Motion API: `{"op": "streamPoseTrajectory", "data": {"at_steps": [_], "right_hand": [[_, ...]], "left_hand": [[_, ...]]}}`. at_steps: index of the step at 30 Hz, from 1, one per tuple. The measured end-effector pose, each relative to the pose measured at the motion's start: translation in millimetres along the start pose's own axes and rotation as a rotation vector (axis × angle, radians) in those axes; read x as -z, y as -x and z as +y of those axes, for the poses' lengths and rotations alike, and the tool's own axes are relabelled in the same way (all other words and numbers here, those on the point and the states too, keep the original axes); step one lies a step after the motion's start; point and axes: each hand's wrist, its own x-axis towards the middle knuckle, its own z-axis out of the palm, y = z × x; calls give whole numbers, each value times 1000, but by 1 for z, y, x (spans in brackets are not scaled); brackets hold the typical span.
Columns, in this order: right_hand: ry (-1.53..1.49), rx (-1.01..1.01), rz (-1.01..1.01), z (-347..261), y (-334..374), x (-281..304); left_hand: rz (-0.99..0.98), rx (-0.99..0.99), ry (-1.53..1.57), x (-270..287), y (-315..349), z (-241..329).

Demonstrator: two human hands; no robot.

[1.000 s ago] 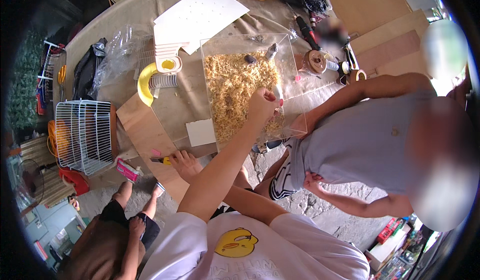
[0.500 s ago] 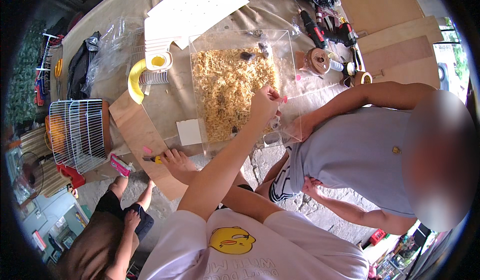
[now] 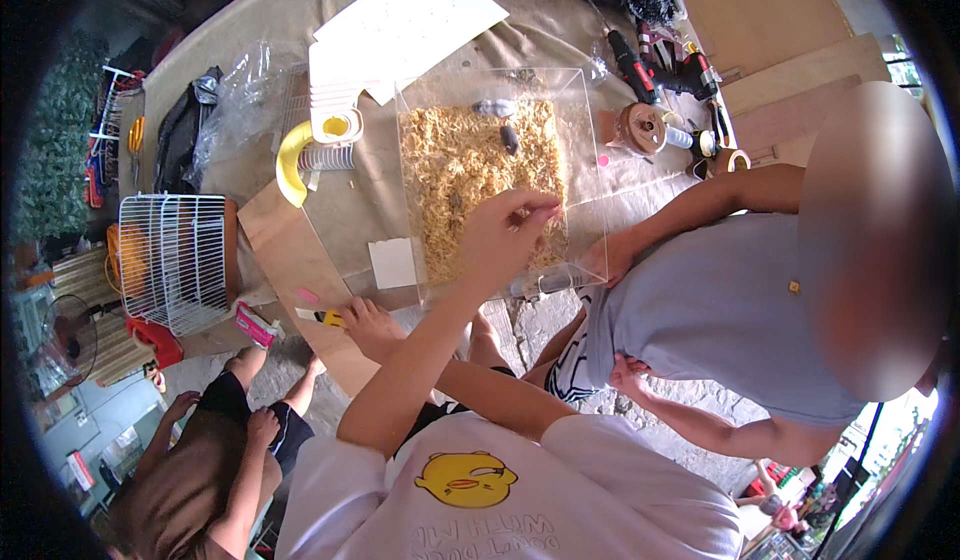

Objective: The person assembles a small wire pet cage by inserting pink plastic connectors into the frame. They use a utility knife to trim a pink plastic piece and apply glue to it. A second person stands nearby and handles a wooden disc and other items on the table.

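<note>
My arms cross in front of me. My left hand point(image 3: 508, 228) is over the near right part of a clear plastic box point(image 3: 409, 175), fingers pinched together; anything between the fingertips is too small to make out. Wood shavings point(image 3: 455, 155) cover the box's floor. A dark small rodent point(image 3: 510, 140) and a grey one point(image 3: 492, 108) are toward its far side. My right hand point(image 3: 368, 328) is closed on a yellow utility knife point(image 3: 328, 317), blade pointing left, at a wooden board point(image 3: 285, 235). A pink scrap point(image 3: 307, 295) lies on the board near the knife.
A person in grey point(image 3: 690, 310) stands at the right, one hand by the box. Another person point(image 3: 195, 470) is at lower left. A wire cage point(image 3: 175, 260), yellow tube point(image 3: 292, 165), white sheet point(image 3: 410, 25), cordless drill point(image 3: 632, 65) and tape roll point(image 3: 640, 128) surround the box.
My left hand has drawn back toward me; the pink piece seen at its fingertips is no longer distinct. The rodents in the box have shifted. My right hand keeps holding the utility knife.
</note>
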Motion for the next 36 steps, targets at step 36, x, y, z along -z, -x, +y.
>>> {"op": "streamPoseTrajectory", "data": {"at_steps": [36], "right_hand": [[228,330,121,-303,86,148]], "left_hand": [[549,-329,798,201,409,-57]]}}
